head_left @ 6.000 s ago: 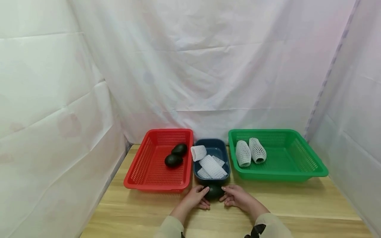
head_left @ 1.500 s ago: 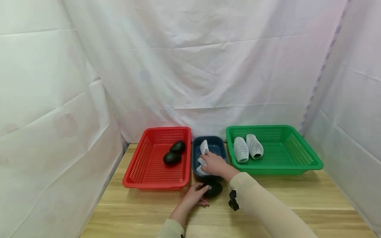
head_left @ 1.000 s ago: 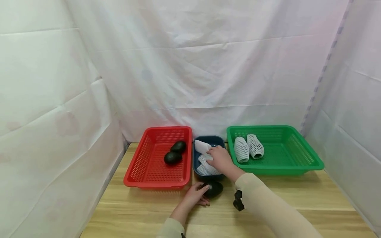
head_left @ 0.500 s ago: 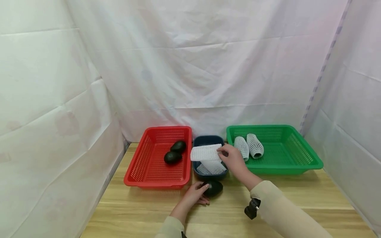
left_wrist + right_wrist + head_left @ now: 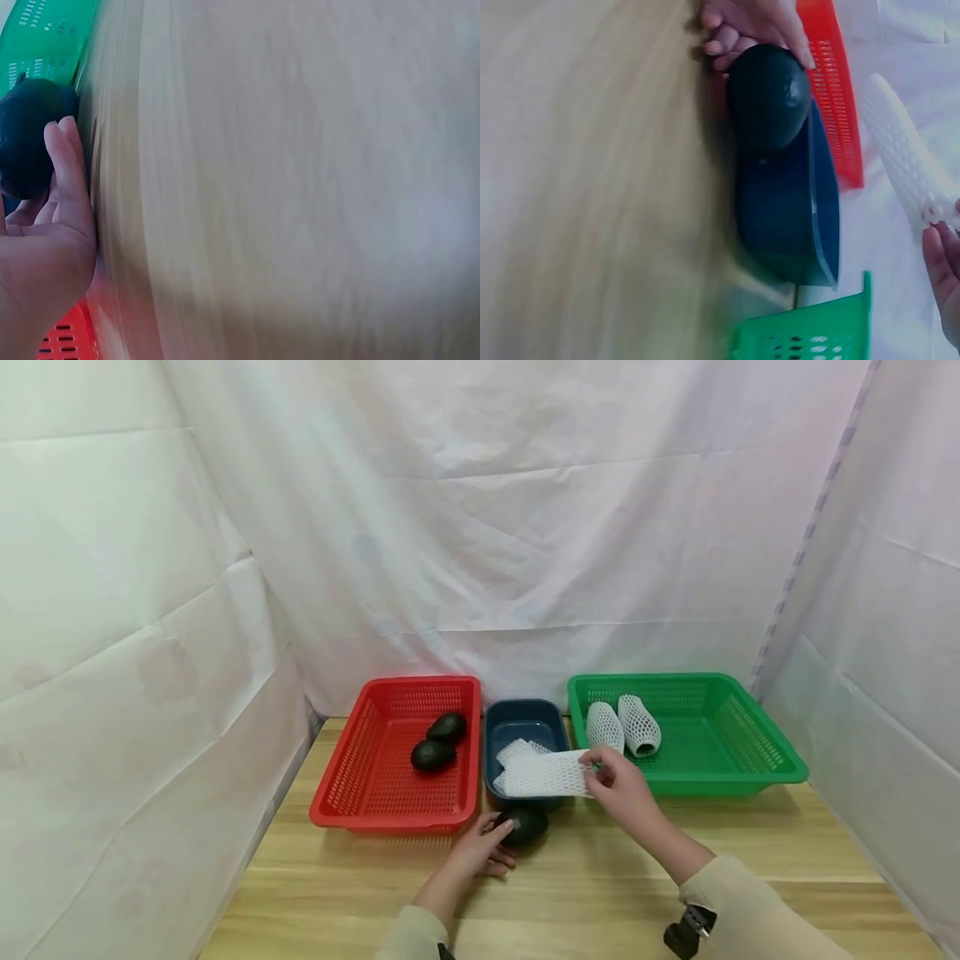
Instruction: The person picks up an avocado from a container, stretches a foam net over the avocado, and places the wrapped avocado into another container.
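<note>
My left hand (image 5: 472,850) holds a dark avocado (image 5: 531,827) on the wooden table, thumb on top and fingers at its left end. In the right wrist view, this avocado (image 5: 769,97) stands before the blue tray's end. A white foam net sleeve (image 5: 543,775) stretches out flat from my right hand (image 5: 624,789), which pinches its right end between thumb and fingers. The sleeve hangs over the front of the navy blue tray (image 5: 528,725). More white netting (image 5: 517,748) lies in that tray, partly hidden by the held sleeve.
To the left, a red basket (image 5: 367,793) contains two bare avocados (image 5: 432,756). A green basket (image 5: 720,764) at the right holds two net-covered shapes (image 5: 639,727), one with a dark end showing. White cloth (image 5: 465,552) hangs behind the table.
My right hand went from the avocado into the blue tray, picked up a foam net sleeve there and drew it rightward and nearer. The left hand stays on the avocado.
</note>
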Action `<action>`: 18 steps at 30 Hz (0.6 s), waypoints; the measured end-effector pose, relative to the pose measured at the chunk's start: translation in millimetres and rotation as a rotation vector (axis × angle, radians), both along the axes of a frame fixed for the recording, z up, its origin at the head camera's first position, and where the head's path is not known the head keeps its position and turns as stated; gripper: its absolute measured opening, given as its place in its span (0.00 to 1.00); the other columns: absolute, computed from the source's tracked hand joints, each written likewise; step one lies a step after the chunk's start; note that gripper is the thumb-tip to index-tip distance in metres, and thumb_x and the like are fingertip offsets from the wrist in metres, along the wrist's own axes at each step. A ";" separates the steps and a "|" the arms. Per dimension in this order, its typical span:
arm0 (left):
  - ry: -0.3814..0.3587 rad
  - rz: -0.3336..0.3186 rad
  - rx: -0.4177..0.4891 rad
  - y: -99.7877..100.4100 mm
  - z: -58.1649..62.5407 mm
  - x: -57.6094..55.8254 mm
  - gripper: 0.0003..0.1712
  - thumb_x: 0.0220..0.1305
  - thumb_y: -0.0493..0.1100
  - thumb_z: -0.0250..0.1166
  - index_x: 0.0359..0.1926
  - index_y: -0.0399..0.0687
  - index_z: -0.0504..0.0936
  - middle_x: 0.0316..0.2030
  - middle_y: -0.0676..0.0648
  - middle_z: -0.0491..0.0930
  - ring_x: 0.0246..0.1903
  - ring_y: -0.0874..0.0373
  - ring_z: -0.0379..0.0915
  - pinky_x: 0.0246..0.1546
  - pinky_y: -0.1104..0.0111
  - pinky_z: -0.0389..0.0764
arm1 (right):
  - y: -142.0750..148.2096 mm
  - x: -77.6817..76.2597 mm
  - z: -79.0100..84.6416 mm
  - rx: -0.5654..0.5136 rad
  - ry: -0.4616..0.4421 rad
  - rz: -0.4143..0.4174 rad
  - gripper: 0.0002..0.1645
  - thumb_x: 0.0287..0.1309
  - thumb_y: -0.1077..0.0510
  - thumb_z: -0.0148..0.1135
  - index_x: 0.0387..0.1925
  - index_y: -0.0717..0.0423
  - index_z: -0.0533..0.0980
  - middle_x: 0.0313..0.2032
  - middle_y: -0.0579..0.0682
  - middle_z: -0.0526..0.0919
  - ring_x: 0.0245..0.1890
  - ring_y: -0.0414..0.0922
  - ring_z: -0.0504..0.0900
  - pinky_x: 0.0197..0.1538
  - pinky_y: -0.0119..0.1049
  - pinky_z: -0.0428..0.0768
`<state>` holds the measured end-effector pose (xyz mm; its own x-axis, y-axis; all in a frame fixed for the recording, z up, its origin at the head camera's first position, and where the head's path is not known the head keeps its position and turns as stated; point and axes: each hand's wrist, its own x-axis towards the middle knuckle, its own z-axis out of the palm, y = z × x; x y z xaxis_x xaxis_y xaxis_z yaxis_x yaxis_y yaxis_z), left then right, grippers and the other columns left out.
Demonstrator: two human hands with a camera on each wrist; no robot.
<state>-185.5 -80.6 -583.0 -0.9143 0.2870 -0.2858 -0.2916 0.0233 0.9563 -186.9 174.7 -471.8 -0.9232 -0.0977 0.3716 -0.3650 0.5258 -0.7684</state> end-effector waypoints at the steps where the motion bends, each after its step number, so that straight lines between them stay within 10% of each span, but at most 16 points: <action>1: 0.002 -0.011 -0.010 -2.2 1.1 -0.4 0.33 0.67 0.55 0.62 0.64 0.40 0.65 0.29 0.38 0.82 0.26 0.52 0.81 0.22 0.64 0.83 | 2.7 2.3 -2.9 -0.006 0.011 0.005 0.11 0.60 0.71 0.59 0.42 0.56 0.77 0.36 0.51 0.78 0.23 0.41 0.72 0.24 0.35 0.73; 18: -0.026 -0.083 0.019 -11.3 -1.0 -4.3 0.30 0.69 0.53 0.61 0.62 0.39 0.67 0.27 0.38 0.79 0.23 0.52 0.81 0.24 0.65 0.82 | 45.8 39.3 -46.5 0.043 -0.128 -0.072 0.14 0.55 0.73 0.60 0.43 0.59 0.74 0.32 0.49 0.76 0.30 0.39 0.73 0.32 0.32 0.76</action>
<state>-189.8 -91.9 -584.0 -0.8794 0.3675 -0.3026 -0.3138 0.0305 0.9490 -147.6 220.5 -518.3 -0.9681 -0.0425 0.2470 -0.2251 0.5803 -0.7827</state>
